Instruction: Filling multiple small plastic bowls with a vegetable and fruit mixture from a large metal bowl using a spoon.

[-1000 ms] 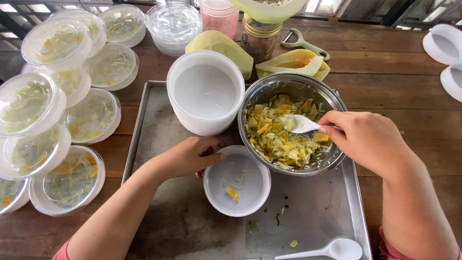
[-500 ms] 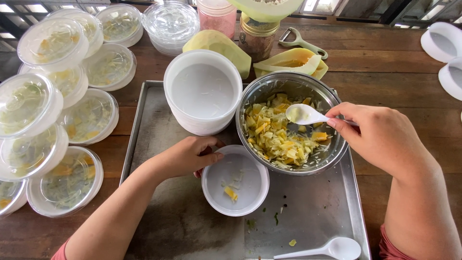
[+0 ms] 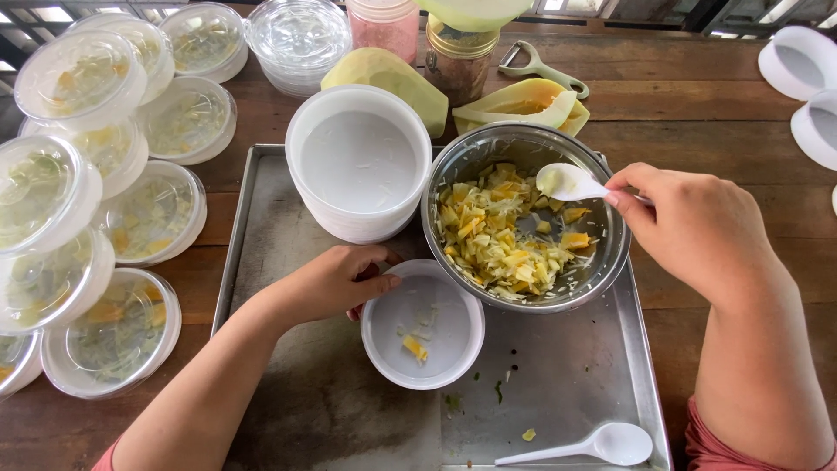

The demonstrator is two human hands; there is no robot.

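Note:
My left hand (image 3: 330,282) grips the rim of a small white bowl (image 3: 424,324) on the metal tray (image 3: 323,410); the bowl holds a few yellow scraps. My right hand (image 3: 697,228) holds a white plastic spoon (image 3: 567,182) above the steel mixing bowl (image 3: 524,227). The spoon looks almost empty. The steel bowl contains chopped yellow fruit salad (image 3: 501,240). A stack of empty white bowls (image 3: 358,163) stands to its left on the tray.
Several lidded clear tubs of salad (image 3: 96,218) are stacked at the left. A second white spoon (image 3: 602,445) lies at the tray's front right. Cut papaya pieces (image 3: 523,103), a peeler (image 3: 540,67), jars (image 3: 460,61) and white lids (image 3: 802,78) sit behind.
My right hand has lifted the spoon out of the salad and raised it toward the far rim of the steel bowl. My left hand stays on the small bowl.

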